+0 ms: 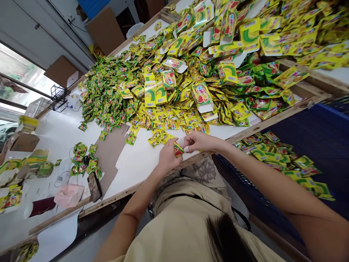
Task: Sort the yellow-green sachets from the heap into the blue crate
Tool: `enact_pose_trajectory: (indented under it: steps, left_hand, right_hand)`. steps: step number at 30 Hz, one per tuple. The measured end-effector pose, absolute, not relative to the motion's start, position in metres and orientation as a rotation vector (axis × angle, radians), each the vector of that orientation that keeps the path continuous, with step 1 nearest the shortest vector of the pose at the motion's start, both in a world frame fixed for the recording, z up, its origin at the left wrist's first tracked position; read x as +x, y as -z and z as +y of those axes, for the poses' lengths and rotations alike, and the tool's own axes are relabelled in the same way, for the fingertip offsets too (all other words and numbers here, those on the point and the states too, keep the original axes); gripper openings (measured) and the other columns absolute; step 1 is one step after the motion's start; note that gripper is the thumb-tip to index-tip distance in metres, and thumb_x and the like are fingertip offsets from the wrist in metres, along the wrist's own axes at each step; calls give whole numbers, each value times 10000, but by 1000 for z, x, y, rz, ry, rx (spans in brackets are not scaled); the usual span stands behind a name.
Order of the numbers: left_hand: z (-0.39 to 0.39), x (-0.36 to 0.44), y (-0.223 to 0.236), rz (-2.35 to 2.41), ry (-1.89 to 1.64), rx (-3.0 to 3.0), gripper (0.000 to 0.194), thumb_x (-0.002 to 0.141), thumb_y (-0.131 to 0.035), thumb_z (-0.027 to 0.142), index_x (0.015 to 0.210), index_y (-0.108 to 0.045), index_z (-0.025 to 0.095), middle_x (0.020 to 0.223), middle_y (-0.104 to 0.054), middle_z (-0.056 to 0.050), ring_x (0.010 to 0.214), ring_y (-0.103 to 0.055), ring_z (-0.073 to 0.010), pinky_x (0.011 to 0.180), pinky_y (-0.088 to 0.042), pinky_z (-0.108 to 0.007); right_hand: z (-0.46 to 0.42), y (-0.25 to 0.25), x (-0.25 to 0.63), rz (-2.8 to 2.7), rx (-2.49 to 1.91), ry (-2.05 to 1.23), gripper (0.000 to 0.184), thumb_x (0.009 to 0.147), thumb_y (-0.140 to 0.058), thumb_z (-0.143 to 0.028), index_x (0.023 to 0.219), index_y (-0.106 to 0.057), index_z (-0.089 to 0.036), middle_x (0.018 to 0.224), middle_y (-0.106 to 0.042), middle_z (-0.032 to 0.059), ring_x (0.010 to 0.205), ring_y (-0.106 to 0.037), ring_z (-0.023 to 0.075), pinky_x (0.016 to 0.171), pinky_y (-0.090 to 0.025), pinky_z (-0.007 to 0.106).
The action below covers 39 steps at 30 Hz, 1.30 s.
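Observation:
My left hand (169,155) is wrapped round a small printed candy box (178,149) in yellow, green and red, near the front edge of the table. At the right end of that box, my right hand (196,141) has its fingers pinched together, with a small white bit, looking like a flap, at the fingertips. Just beyond my hands lie loose yellow candy packets (159,137). Behind them rises a large heap of small packets (114,87), with several flat or open candy boxes (202,95) on top.
Wooden rails (283,112) border the white table (136,156). To the left lie a phone (94,186), a pink bag (69,195), a dark red cup (42,207) and a black wire rack (58,97). Below right, a blue crate (313,134) holds more packets.

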<state>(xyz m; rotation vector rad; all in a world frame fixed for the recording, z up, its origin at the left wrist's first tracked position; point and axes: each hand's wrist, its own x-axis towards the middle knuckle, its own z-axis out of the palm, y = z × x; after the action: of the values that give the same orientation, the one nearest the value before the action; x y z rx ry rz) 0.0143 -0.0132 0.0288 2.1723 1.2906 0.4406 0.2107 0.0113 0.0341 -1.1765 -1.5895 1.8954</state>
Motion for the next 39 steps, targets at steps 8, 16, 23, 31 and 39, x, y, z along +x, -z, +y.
enact_pose_trajectory:
  steps: [8, 16, 23, 31, 39]
  left_hand:
    - [-14, 14, -29, 1292, -333, 2246, 679, 618, -611, 136, 1265, -415, 200, 1187, -556, -121, 1092, -545, -295, 903, -464, -416]
    - [-13, 11, -26, 1325, -346, 2261, 640, 639, -635, 153, 1243, -428, 201, 1192, -564, -118, 1103, -551, -291, 916, -463, -411]
    - [-12, 19, -16, 1563, -714, 2107, 619, 671, -680, 202, 1225, -405, 188, 1164, -555, -120, 1105, -540, -271, 933, -451, -406]
    - [-15, 17, -21, 1263, -911, 1728, 565, 796, -632, 345, 1279, -380, 197, 1236, -488, -122, 1100, -526, -218, 956, -428, -366]
    - [-20, -1, -14, 1117, -1047, 1398, 258, 839, -587, 398, 985, -539, 191, 886, -575, -31, 793, -546, -134, 723, -449, -254]
  right_hand:
    - [7, -27, 206, -1617, -1247, -1849, 105, 578, -660, -246, 606, -611, -158, 542, -597, -37, 514, -513, 93, 509, -384, 217]
    - [-1, -19, 206, -1617, -1185, -1755, 184, 643, -658, -307, 705, -657, -134, 615, -646, -5, 580, -559, 115, 568, -428, 232]
    - [-17, -16, 181, -1370, -1241, -1314, 159, 695, -648, -285, 805, -649, -170, 776, -690, 32, 701, -636, 163, 671, -506, 289]
    - [-12, -30, 186, -1697, -1117, -716, 124, 725, -559, -108, 779, -642, -183, 873, -690, 72, 842, -648, 194, 770, -498, 332]
    - [-18, -32, 178, -1742, -1019, -918, 99, 736, -572, -119, 767, -640, -184, 887, -661, 62, 847, -628, 177, 774, -507, 326]
